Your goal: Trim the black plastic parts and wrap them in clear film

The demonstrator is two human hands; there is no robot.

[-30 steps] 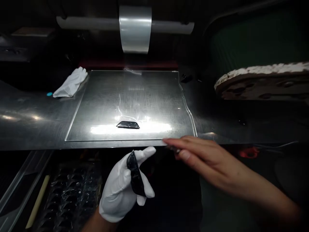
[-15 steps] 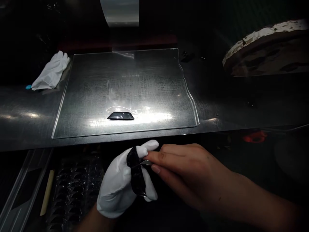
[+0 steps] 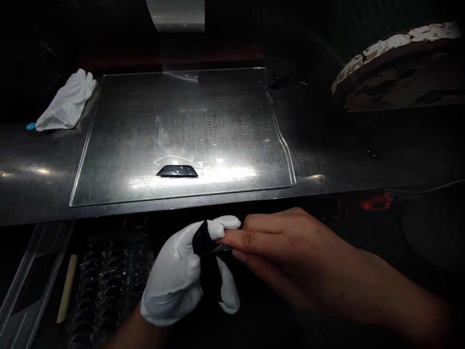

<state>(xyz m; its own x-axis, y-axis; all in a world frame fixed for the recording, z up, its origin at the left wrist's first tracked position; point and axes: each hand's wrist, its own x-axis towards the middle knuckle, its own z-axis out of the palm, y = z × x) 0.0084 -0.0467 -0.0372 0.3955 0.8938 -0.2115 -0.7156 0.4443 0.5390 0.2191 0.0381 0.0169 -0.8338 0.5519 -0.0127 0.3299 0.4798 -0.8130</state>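
My left hand [image 3: 178,281], in a white glove, grips a small curved black part [image 3: 208,271] below the front edge of the metal bench [image 3: 36,194]. My bare right hand [image 3: 283,257] pinches a thin metal blade or tweezer tip [image 3: 218,248] against the top of that part, touching the gloved fingers. A second black part [image 3: 177,170] lies on a clear sheet [image 3: 225,121] spread on the bench, under a bright glare.
A spare white glove [image 3: 67,102] lies at the back left beside a small blue dot [image 3: 31,126]. A roll of clear film [image 3: 176,14] hangs above. A round flaky disc [image 3: 395,68] sits at right. A plastic tray [image 3: 109,286] of parts lies under the bench.
My right hand left the bench edge and came down to my gloved left hand, bringing the thin tool against the black part. The view has tilted downward.
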